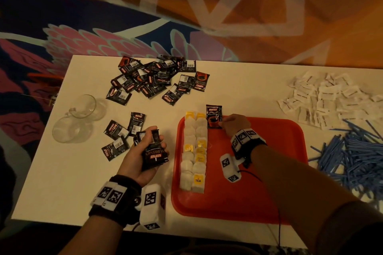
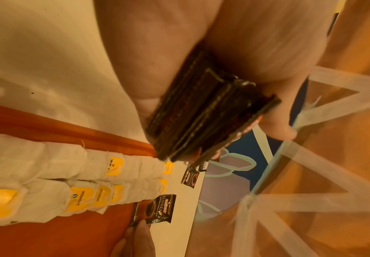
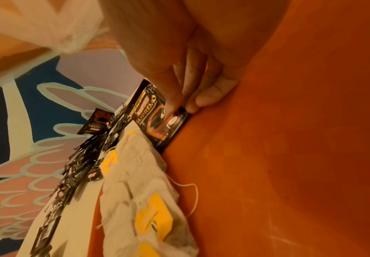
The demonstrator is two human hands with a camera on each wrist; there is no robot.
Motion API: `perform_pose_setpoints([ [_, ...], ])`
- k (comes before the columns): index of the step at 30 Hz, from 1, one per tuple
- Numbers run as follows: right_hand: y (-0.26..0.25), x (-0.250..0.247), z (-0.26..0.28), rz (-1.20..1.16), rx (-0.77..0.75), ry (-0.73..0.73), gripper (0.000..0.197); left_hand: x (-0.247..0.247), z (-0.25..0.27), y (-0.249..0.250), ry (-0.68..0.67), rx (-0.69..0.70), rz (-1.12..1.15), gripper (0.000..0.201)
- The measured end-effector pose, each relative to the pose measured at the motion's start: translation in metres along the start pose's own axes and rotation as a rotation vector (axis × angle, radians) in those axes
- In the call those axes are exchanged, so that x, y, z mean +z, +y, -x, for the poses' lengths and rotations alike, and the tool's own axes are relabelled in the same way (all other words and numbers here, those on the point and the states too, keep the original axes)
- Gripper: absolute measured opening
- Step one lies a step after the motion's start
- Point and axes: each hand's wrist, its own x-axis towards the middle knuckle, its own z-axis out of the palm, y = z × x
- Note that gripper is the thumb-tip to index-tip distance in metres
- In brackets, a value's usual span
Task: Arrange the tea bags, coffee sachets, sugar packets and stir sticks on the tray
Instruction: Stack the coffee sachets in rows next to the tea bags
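Head view says it all for progress: the tea bags (image 1: 193,151) are done, two neat overlapping columns down the left side of the red tray (image 1: 290,172), white pouches with yellow tags showing here and there. Coffee is only just starting. One Kopiko Supremo sachet (image 1: 214,116) sits at the far end of the tray right beside the tea columns, its top poking past the tray's far rim, and the right hand (image 1: 236,123) is on it. From the right wrist cam you can see the thumb and fingertips (image 3: 210,97) pinching its lower corner against the tray floor, so that grip is clamped on the sachet, looks like it's being squared up.

The left hand (image 1: 145,151) is off the tray over the tabletop (image 1: 62,172), fingers curled round a stack of sachets (image 1: 154,156), held ready to feed across I'd guess.

Plenty left: a big heap of loose coffee sachets (image 1: 153,77) at the far side of the tabletop, a few more near the left hand, the white sugar packets (image 1: 327,97) scattered far right, and the pile of blue stir sticks (image 1: 356,151) by the tray's right edge. None of the sugar or sticks are on the tray yet. I'd call it about a quarter done.

The sachets are glossy black foil with red and gold print, flat and slippery looking.
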Motion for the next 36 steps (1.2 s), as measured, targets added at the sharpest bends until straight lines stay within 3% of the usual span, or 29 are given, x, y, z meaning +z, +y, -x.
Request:
perform_pose_setpoints([
  [8,0.004,-0.016,0.013,-0.048,0.006,-0.023,0.016,0.011,-0.002,0.0,-0.058,-0.039,0.043,0.057],
  [10,0.003,-0.023,0.018,-0.028,-0.034,-0.053,0.013,0.02,-0.004,-0.002,-0.02,-0.047,-0.01,0.051],
  [14,-0.005,-0.033,0.041,-0.014,-0.222,-0.095,0.004,0.04,-0.007,-0.006,-0.013,-0.057,-0.16,0.056],
  [17,-0.017,-0.043,0.072,-0.126,-0.356,-0.221,0.01,0.055,-0.008,-0.01,0.035,-0.053,-0.315,0.051],
  [20,-0.029,-0.056,0.103,-0.268,-0.404,-0.441,0.018,0.075,-0.008,-0.014,0.013,-0.023,-0.41,0.051],
  [23,-0.032,-0.07,0.119,-0.266,-0.448,-0.506,0.019,0.093,-0.004,-0.021,-0.038,0.009,-0.472,0.053],
  [25,-0.03,-0.08,0.124,-0.274,-0.491,-0.449,0.016,0.104,-0.002,-0.025,-0.049,0.046,-0.493,0.048],
  [28,-0.026,-0.096,0.126,-0.265,-0.592,-0.155,0.022,0.118,0.002,-0.03,0.016,0.058,-0.44,0.034],
  [31,-0.021,-0.11,0.133,-0.306,-0.786,0.086,0.03,0.122,0.004,-0.032,0.082,-0.1,-0.425,0.049],
  [34,-0.016,-0.117,0.142,-0.18,-1.068,0.102,0.031,0.132,0.009,-0.037,-0.013,-0.243,-0.453,0.054],
  [36,-0.012,-0.121,0.142,-0.107,-1.12,0.077,0.031,0.142,0.011,-0.04,-0.02,-0.16,-0.41,0.047],
])
